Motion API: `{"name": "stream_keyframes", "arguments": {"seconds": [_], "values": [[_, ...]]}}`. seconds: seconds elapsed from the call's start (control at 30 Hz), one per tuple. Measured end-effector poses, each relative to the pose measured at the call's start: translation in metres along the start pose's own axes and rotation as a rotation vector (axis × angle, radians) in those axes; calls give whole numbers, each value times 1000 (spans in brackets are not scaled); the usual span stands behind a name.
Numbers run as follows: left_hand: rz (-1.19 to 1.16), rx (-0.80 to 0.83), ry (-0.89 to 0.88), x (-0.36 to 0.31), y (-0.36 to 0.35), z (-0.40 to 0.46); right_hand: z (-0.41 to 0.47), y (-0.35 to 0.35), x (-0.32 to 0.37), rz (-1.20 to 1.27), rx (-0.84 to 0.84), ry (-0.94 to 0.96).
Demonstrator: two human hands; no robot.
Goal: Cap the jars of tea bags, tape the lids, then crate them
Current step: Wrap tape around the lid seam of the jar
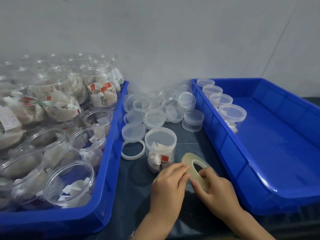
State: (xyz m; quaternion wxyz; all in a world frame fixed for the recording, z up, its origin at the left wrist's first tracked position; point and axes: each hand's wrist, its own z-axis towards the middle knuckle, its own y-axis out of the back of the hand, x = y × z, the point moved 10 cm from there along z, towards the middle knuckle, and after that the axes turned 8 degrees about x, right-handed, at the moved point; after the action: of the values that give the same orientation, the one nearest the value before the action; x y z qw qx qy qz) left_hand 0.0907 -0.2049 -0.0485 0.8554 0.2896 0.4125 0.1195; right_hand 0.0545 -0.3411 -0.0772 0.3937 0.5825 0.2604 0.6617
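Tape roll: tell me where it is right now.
In the head view, the tape roll is low in the middle, held between both hands, just right of the capped jar and left of the right-hand blue crate.

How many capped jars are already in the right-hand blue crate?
4, in a row along the right crate's left wall: far corner, next, third, nearest. None seems hidden.
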Motion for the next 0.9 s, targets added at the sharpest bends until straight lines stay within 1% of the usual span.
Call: {"name": "stream_keyframes", "arguments": {"seconds": [0.07,0.17,0.23,0.33,0.4,0.43,0.53,0.63,0.7,0.77,0.8,0.9], "values": [[31,-39,-3,0,6,0,-1,-2,0,-21,1,-14],[90,-22,7,0,9,3,-1,-4,0,-65,10,-26],[136,31,5,-2,8,3,2,-5,1,-128,19,-5],[269,187,8,0,-2,-1,13,-12,6,-355,88,33],[247,263,54,6,-8,-6,21,-20,2,-402,150,16],[230,264,81,9,-8,-8,25,-25,1,-411,180,7],[226,162,62,3,3,-7,33,-31,-1,-416,196,5],[198,151,207,23,13,-1,34,-33,-8,-363,294,9],[218,103,230,34,27,4,30,-33,-13,-310,344,11],[244,110,185,29,33,10,26,-27,-16,-298,320,30],[255,122,126,23,32,10,25,-24,-16,-309,296,38],[295,-3,-102,-3,41,5,28,-9,-18,-368,195,25]]}}
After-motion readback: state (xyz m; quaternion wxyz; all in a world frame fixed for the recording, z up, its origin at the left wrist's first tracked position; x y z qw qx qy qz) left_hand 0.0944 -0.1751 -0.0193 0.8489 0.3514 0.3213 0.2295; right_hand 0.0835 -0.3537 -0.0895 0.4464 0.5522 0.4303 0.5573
